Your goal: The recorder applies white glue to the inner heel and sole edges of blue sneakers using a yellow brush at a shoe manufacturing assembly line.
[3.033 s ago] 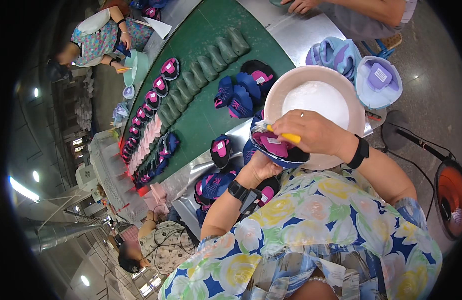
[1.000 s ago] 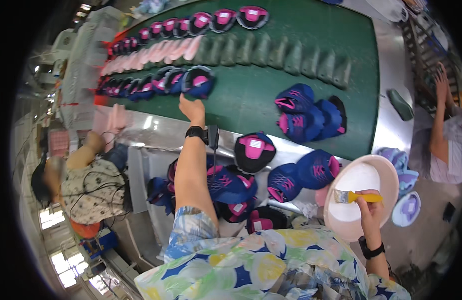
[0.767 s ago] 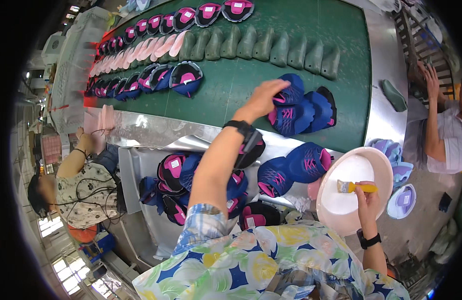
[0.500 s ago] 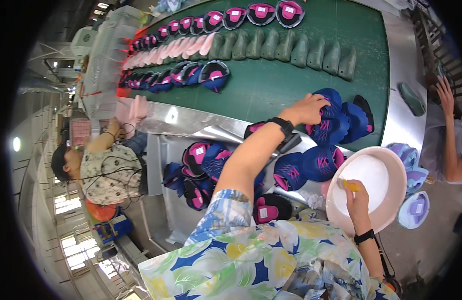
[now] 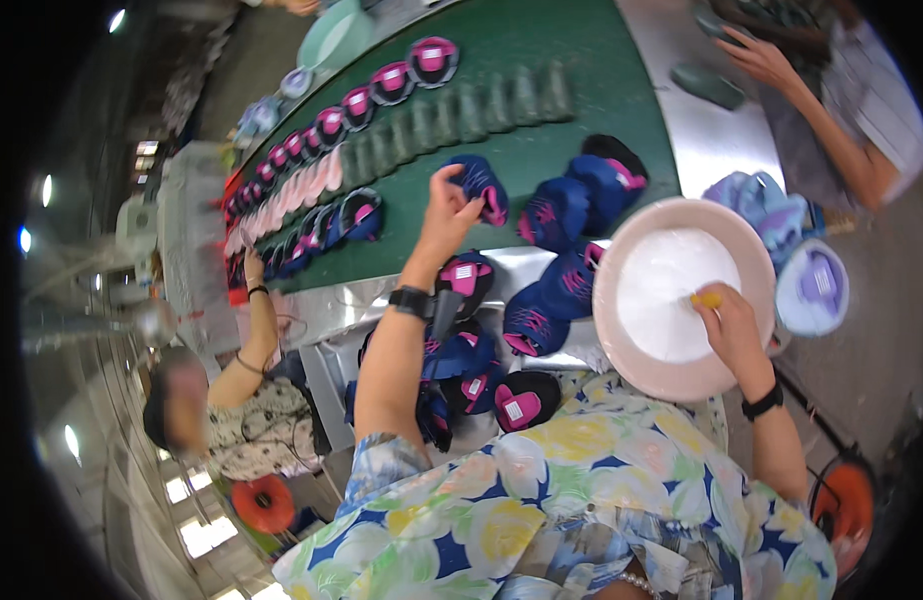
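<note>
Blue shoe upper (image 5: 478, 187) in left hand (image 5: 445, 212), brush (image 5: 707, 298) in right hand (image 5: 729, 325).

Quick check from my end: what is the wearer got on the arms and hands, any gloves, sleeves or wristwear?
No gloves: both hands are bare. The left hand has a black watch-like band with a dark square face on the wrist. The right hand has a plain, narrower black wristband. Forearms are uncovered; short sleeves of a floral shirt in blue, yellow, white and green end near the elbows.
</note>
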Demonstrator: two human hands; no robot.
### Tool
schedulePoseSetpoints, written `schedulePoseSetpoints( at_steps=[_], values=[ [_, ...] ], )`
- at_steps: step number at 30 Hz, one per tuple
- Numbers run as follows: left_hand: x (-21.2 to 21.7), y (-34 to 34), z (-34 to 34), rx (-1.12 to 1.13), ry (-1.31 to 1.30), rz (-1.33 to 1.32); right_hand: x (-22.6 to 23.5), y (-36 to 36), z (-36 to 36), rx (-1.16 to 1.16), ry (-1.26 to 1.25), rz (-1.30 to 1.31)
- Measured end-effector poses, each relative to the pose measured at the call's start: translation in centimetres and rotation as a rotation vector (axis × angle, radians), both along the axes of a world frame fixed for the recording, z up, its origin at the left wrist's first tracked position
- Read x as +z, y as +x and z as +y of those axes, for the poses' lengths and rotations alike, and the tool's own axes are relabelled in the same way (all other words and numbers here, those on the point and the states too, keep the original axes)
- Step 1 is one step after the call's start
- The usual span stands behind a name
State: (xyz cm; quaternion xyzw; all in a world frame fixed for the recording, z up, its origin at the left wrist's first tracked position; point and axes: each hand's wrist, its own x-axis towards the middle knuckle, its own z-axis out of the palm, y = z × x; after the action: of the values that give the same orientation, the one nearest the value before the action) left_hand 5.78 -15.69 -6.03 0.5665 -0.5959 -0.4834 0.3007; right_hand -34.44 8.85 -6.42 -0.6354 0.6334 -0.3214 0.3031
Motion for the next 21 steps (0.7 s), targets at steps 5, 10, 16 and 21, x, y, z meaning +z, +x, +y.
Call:
schedulePoseSetpoints(
  at_steps=[5,10,16,21],
  values=[
    [-3.5,-0.7,6.0,-0.783,-0.321,-0.705,1.2,0.0,-0.4,-0.094,0.157,-0.231],
    [-7.2,-2.3,9.5,-0.820,-0.222,-0.972,2.0,-0.4,-0.3,-0.135,0.160,-0.293],
    [0.3,-1.9,4.2,-0.331,-0.082,-0.556,2.1,-2.4,0.6,-0.181,0.135,-0.296],
    [4.9,-5.3,7.3,-0.194,0.239,0.170,4.9,-2.6,-2.3,-0.211,-0.097,-0.409]
  ],
)
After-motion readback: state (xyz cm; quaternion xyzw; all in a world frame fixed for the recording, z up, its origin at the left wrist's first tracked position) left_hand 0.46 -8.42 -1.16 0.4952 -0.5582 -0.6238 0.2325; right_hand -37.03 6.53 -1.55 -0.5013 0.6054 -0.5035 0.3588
